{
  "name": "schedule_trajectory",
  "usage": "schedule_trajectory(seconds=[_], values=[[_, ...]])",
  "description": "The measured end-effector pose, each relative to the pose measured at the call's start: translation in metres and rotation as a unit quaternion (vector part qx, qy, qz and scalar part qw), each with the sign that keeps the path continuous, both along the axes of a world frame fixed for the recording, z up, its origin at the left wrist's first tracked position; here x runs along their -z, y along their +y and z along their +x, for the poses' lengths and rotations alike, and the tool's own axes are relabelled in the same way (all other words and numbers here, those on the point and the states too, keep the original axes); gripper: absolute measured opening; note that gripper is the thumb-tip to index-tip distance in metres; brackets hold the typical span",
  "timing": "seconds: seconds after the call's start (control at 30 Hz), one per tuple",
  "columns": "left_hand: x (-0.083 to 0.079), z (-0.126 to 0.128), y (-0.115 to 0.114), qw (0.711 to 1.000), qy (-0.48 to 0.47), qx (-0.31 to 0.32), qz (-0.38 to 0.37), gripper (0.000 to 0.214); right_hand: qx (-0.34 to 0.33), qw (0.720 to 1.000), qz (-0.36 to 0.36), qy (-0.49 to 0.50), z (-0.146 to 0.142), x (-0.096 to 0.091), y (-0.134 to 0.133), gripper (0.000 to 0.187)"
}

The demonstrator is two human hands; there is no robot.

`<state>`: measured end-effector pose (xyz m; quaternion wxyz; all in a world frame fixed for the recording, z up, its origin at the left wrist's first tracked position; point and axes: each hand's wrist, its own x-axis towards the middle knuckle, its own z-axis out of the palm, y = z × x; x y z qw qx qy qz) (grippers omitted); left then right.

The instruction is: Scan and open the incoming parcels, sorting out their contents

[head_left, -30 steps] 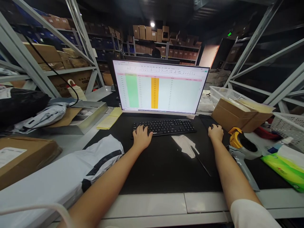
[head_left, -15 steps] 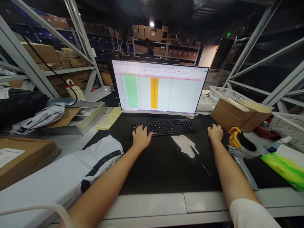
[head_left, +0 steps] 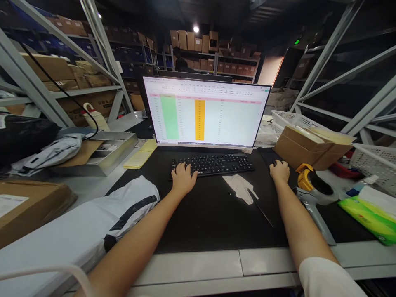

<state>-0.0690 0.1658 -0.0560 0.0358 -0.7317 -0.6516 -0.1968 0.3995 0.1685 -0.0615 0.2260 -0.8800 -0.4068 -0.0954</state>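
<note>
Left hand (head_left: 183, 178) spread on keyboard (head_left: 216, 164), set below monitor (head_left: 206, 115) presumably for easy viewing; right hand (head_left: 281, 171) curled, grasp indeterminable.

Keyboard (head_left: 227, 165) under left hand (head_left: 183, 179), monitor (head_left: 235, 119) beyond. Tape dispenser (head_left: 305, 180) sits right of right hand (head_left: 280, 170), box (head_left: 297, 146) behind it. Scrap (head_left: 240, 188) lies between the hands.

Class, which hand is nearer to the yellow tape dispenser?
Right. The right hand is just left of the yellow tape dispenser; the left hand is farther off, at the keyboard.
</note>
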Motion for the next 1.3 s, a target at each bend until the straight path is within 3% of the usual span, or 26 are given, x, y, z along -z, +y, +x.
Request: schedule_trajectory(seconds=[1.3], values=[[-0.0008,0.0005,-0.0015,1.0,-0.006,0.002,0.001,0.058,-0.001,1.0,0.003,0.002,-0.002,-0.0017,-0.0007,0.048]])
